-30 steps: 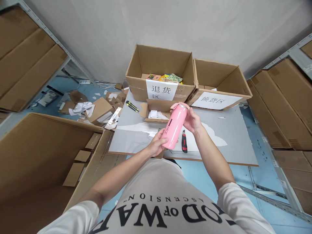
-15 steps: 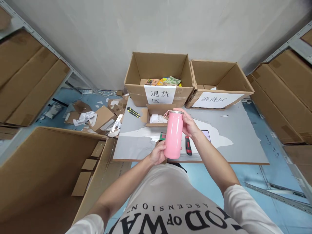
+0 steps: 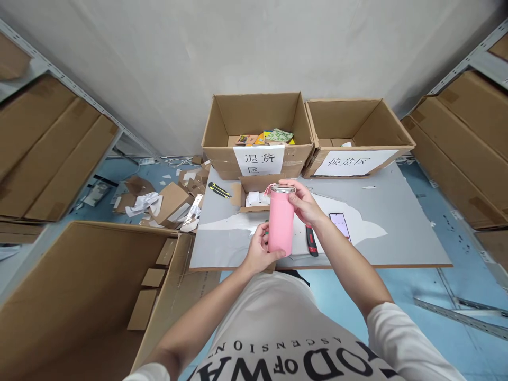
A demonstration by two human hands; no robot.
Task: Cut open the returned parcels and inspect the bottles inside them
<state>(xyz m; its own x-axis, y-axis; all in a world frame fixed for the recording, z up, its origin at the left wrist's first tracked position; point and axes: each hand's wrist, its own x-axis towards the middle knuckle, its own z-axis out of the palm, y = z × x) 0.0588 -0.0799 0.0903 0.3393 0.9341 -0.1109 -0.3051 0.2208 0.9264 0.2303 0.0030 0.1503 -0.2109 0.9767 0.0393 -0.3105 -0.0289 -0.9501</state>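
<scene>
A pink tumbler (image 3: pixel 281 222) with a silver rim and a pink strap at its top is held upright above the near part of the table. My left hand (image 3: pixel 262 248) is closed around its lower end, thumb across the front of the base. Fingers of my right hand (image 3: pixel 305 202) grip the upper end by the rim. Behind the tumbler stands a small open carton (image 3: pixel 260 182) with white paper inside. A red and black utility knife (image 3: pixel 311 241) and a lit phone (image 3: pixel 340 225) lie to the right of the tumbler.
Two large labelled cartons stand at the table's back; the left carton (image 3: pixel 222 159) holds colourful packets, the right carton (image 3: pixel 309 168) a few items. A yellow and black cutter (image 3: pixel 219 190) lies at left. A big open box (image 3: pixel 99 227) with small boxes stands lower left. Scrap cardboard (image 3: pixel 171 202) litters the floor.
My left hand has shifted its grip, its thumb now across the tumbler's base. The right thumb now shows on the front near the rim. The view has moved slightly.
</scene>
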